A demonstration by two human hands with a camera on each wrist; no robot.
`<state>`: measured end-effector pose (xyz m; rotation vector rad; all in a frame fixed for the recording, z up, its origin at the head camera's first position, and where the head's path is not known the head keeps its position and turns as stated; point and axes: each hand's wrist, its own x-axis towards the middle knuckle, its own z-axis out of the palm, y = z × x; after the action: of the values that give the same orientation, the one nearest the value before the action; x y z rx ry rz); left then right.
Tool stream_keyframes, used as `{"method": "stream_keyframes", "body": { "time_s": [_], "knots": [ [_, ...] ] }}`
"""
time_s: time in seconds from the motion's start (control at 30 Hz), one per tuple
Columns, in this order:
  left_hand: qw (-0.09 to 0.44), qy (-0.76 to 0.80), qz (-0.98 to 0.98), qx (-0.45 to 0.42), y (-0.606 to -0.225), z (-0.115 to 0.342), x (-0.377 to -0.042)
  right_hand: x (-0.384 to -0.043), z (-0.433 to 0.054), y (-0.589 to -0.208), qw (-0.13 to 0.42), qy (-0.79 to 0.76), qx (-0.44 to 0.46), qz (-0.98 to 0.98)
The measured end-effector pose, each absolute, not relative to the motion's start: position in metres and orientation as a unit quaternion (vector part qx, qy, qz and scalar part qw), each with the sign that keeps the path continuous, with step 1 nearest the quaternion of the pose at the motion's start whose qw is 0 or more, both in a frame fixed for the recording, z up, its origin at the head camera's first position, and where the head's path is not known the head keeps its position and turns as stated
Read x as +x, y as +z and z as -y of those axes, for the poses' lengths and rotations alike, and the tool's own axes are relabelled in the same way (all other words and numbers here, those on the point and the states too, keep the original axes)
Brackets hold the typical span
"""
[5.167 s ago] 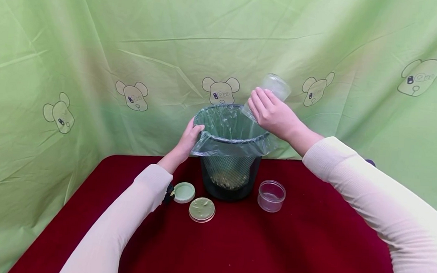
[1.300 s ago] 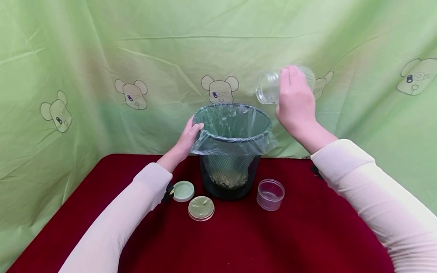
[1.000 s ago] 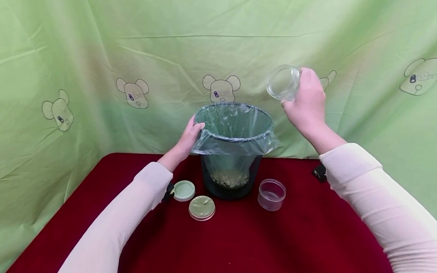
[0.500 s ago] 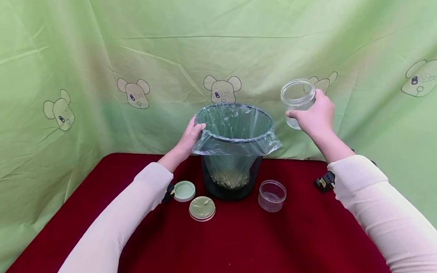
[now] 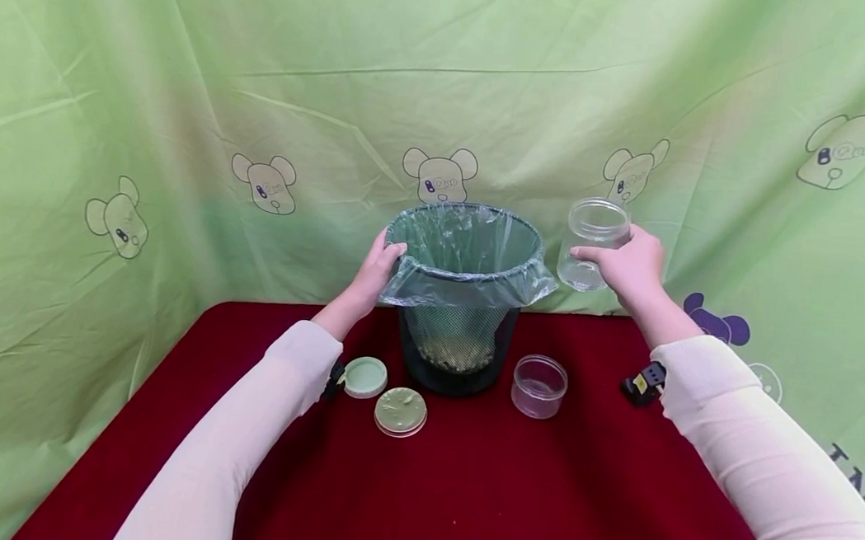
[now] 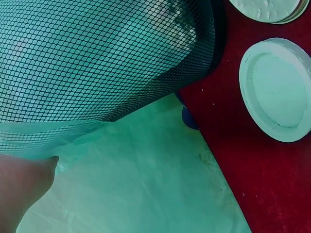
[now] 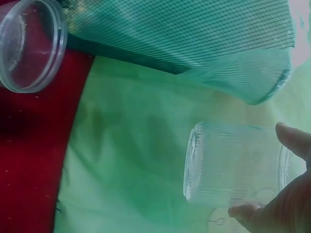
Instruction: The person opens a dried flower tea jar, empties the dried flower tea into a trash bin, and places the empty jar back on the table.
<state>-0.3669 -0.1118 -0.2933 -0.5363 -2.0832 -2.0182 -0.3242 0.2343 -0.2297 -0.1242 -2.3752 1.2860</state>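
Note:
My left hand grips the left rim of a black mesh wastebasket, thumb over the edge. A clear plastic bag lines the basket and folds out over its rim; pale bits show through the mesh at the bottom. To the right of the basket, my right hand grips a clear ribbed jar around its side. The jar is upright, open at the top, and held above the table's back edge. In the right wrist view, thumb and fingers hold the jar near its mouth, and its walls look see-through with nothing inside.
A shorter clear tub stands open on the red tablecloth, right of the basket. A pale green lid and a gold-toned lid lie at front left. A green curtain hangs behind the table.
Tipped over the basket earlier, the jar has been turned upright by my right hand, shifted right and lowered beside the basket. My left hand stays on the rim.

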Motion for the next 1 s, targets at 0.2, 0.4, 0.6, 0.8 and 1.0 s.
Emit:
{"method": "stream_keyframes", "body": {
  "time_s": [0.2, 0.4, 0.6, 0.8, 1.0],
  "knots": [
    [0.098, -0.683, 0.700, -0.184, -0.293, 0.111, -0.368, -0.327, -0.238, -0.250, 0.198, 0.460, -0.048, 0.864],
    [0.097, -0.679, 0.704, -0.181, -0.294, 0.111, -0.369, -0.329, -0.240, -0.274, 0.188, 0.444, -0.043, 0.875],
    [0.100, -0.680, 0.702, -0.186, -0.295, 0.111, -0.369, -0.329, -0.240, -0.295, 0.173, 0.457, -0.037, 0.872],
    [0.101, -0.680, 0.702, -0.183, -0.295, 0.111, -0.368, -0.329, -0.241, -0.316, 0.165, 0.470, -0.042, 0.866],
    [0.100, -0.681, 0.702, -0.182, -0.295, 0.111, -0.369, -0.331, -0.240, -0.333, 0.159, 0.473, -0.047, 0.865]
  ]
}}
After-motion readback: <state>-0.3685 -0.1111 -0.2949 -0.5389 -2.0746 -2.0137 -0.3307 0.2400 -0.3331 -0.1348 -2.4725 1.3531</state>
